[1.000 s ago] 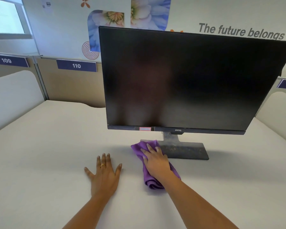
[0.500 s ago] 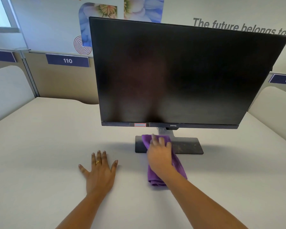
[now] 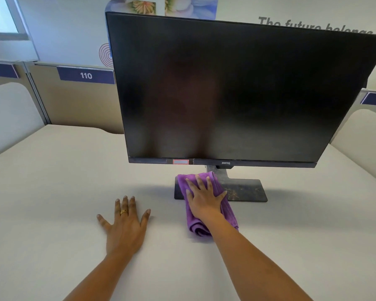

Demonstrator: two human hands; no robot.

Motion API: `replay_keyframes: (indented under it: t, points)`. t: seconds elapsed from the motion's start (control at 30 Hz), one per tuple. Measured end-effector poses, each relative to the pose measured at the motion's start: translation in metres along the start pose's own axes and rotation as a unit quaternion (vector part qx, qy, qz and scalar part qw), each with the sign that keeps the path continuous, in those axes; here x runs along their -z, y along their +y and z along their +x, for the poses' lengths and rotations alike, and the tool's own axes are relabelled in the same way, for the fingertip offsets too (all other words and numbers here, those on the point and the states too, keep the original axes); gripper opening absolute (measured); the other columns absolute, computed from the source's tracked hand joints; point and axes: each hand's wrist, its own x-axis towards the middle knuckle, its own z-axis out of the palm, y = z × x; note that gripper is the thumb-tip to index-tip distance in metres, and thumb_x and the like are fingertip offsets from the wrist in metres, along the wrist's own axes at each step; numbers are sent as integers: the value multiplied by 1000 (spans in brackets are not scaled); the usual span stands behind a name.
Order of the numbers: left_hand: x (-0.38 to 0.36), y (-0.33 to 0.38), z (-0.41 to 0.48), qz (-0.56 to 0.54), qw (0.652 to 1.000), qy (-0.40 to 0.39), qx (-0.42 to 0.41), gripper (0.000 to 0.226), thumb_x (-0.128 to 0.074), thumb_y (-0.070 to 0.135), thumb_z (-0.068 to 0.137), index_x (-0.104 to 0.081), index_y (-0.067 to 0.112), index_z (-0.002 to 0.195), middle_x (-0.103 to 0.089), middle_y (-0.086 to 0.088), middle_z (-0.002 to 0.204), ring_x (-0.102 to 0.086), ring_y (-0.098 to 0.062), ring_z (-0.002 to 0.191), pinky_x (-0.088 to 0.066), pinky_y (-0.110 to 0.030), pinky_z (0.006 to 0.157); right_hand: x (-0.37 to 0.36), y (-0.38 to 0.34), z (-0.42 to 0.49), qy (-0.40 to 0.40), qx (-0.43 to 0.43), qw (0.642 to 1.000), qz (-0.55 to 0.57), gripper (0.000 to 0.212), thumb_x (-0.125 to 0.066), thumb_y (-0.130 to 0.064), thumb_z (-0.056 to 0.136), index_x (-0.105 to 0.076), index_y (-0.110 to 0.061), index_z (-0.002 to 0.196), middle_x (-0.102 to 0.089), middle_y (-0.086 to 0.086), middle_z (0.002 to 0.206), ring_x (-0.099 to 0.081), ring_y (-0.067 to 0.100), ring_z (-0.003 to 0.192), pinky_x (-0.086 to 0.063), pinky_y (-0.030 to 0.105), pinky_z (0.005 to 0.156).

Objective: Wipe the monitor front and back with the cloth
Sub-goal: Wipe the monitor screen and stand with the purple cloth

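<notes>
Right hand (image 3: 204, 198) presses cloth (image 3: 211, 213) over stand base (image 3: 243, 191) edge (flat).

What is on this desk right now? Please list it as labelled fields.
monitor: upright on desk, screen dark
cloth: purple, folded, lying across stand base and desk
stand base: dark, speckled, left part partly covered by cloth
right hand: flat, pressing the cloth
left hand: flat on desk, fingers spread, wearing a ring

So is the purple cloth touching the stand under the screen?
Touching. The head view shows the cloth lying over the left end of the stand, with the right hand pressing flat on top of it.
</notes>
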Motion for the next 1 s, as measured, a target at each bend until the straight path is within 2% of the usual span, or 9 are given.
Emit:
replay_keyframes:
  t: [0.17, 0.33, 0.5, 0.6, 0.7, 0.8, 0.9, 1.0]
  points:
    - [-1, 1, -1, 9, 1000, 11, -10, 65, -14, 54, 94, -5, 19, 149, -2, 0, 157, 8, -15, 144, 5, -60, 108, 9, 35, -7, 9, -39, 999, -1, 49, -18, -35, 101, -3, -34, 148, 8, -5, 157, 9, 26, 143, -10, 62, 110]
    - [0, 2, -2, 30, 999, 16, -26, 63, -15, 52, 95, -7, 20, 148, -1, 1, 157, 8, -15, 144, 4, -60, 109, 18, 78, -26, 62, -86, 994, -35, 50, -32, -23, 100, -16, -22, 147, -7, -1, 157, -13, 32, 141, -29, 45, 109]
    - [-1, 9, -2, 49, 997, 17, -48, 65, -15, 53, 95, -6, 19, 149, 2, -1, 157, 9, -18, 144, 4, -60, 109, 28, 123, -45, 87, -151, 982, -79, 49, -37, -20, 98, -23, -14, 145, -18, 5, 155, -24, 33, 135, -33, 42, 108]
    - [-5, 27, -6, 42, 997, 18, -62, 77, 0, 63, 87, -6, 19, 149, 2, -2, 157, 8, -18, 144, 6, -60, 108, 31, 122, -50, 121, -138, 979, -86, 52, -41, -20, 96, -24, -12, 144, -16, 6, 155, -26, 34, 135, -35, 42, 107]
    - [-11, 54, -10, 33, 996, 10, -76, 90, 12, 65, 72, -3, 19, 149, 5, -2, 157, 10, -19, 144, 8, -59, 108, 30, 98, -43, 127, -46, 988, -73, 55, -43, -17, 95, -21, -17, 146, -9, 2, 157, -21, 31, 137, -32, 45, 106]
    - [-17, 75, -14, 41, 997, -7, -69, 83, 4, 61, 77, 0, 20, 149, 8, -2, 157, 12, -20, 143, 7, -59, 109, 20, 69, -33, 42, 47, 997, -51, 61, -42, -17, 96, -10, -25, 148, 4, -2, 157, 2, 29, 143, -13, 57, 111]
    - [-23, 84, -18, 59, 996, -20, -60, 71, -3, 60, 91, 3, 20, 149, 11, -2, 156, 15, -20, 143, 6, -59, 109, 9, 65, -27, -11, 42, 998, -44, 52, -25, -36, 101, -4, -33, 148, 8, -2, 157, 10, 29, 143, 0, 63, 108]
    - [-23, 84, -21, 41, 998, -23, -47, 68, -12, 56, 94, 2, 20, 149, 11, -2, 157, 15, -20, 143, 7, -59, 109, 14, 77, -23, -4, 22, 999, -46, 51, -24, -35, 101, -5, -34, 148, 6, -3, 157, 6, 30, 143, -8, 61, 110]
